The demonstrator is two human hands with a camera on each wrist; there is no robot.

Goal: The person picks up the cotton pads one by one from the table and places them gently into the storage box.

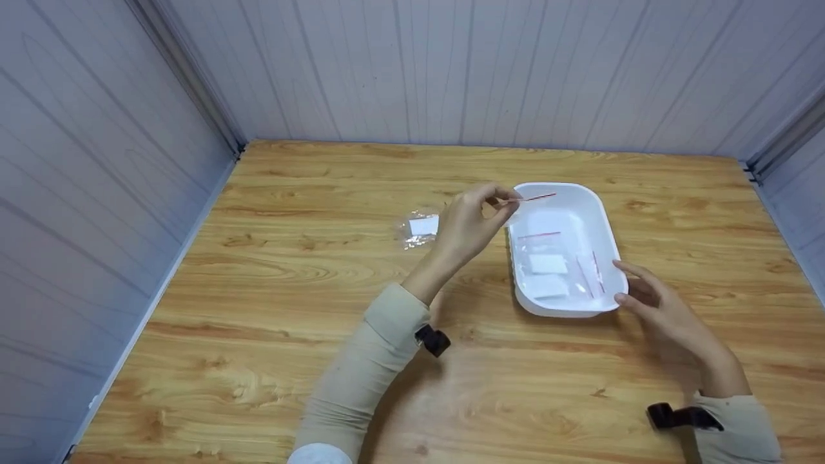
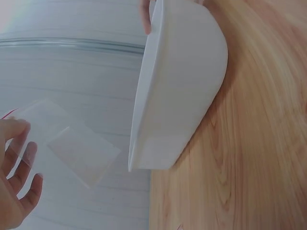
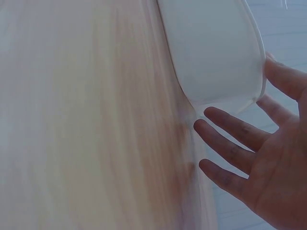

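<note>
My left hand (image 1: 469, 222) pinches the red-striped edge of a small clear zip bag (image 2: 84, 153) between thumb and fingertips. That bag hangs beside the left rim of a white plastic basin (image 1: 609, 235), with a pale rectangular piece inside it. In the left wrist view the other fingers are spread below the pinch. At the basin's near right corner, my right hand (image 1: 673, 319) touches the rim with thumb and a finger, the remaining fingers loosely extended underneath. Inside the basin lie several clear bags (image 1: 548, 264) with red stripes and white pieces.
Left of the basin, another clear bag (image 1: 422, 227) with a white piece lies on the wooden table (image 1: 258, 309), partly behind my left hand. Pale panelled walls (image 1: 432, 71) stand at the back and sides. Black straps (image 1: 433, 340) with cameras sit on both wrists.
</note>
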